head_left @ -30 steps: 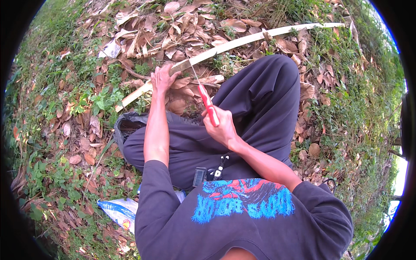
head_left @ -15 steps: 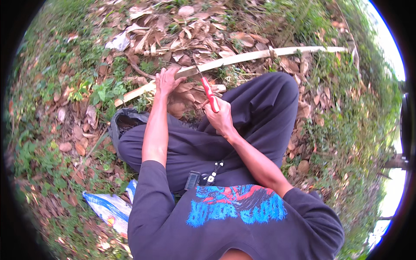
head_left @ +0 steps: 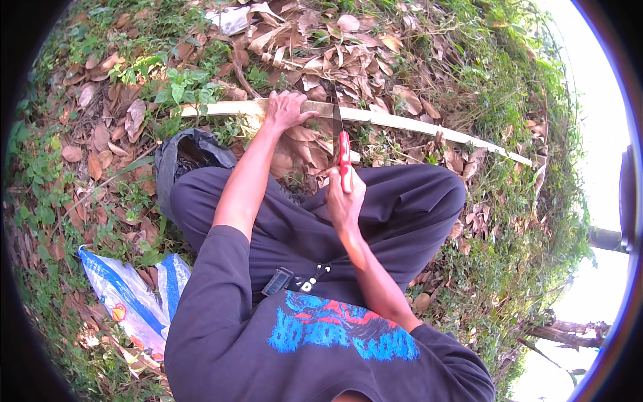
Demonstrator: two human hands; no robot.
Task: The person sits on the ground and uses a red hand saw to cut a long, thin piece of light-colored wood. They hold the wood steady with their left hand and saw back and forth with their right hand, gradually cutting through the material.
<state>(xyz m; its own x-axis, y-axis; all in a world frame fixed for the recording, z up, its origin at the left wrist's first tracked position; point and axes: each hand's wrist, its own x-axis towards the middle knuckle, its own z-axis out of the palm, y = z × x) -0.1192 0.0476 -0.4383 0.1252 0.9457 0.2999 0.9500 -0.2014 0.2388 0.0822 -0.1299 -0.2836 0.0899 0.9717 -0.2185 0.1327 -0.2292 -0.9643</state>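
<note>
I note blue lettering (head_left: 341, 340) on the shirt (head_left: 254, 362). Left grip (head_left: 287, 110): holding the strip (head_left: 415, 125) down over leaves (head_left: 295, 40). Right grip (head_left: 345, 196): closed on the red-handled blade (head_left: 344, 151). Strip's right end: lower in view than earlier.

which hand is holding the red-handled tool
The right hand, closed around the red-handled bladed tool; the left hand lies on the pale wooden strip.

Nearer your body than your right hand's (head_left: 345, 208) grip, your dark shirt (head_left: 301, 375) bears jagged blue lettering (head_left: 328, 335); between the two, leftward, a white bead's (head_left: 307, 286) dark mark is too small to read.
</note>
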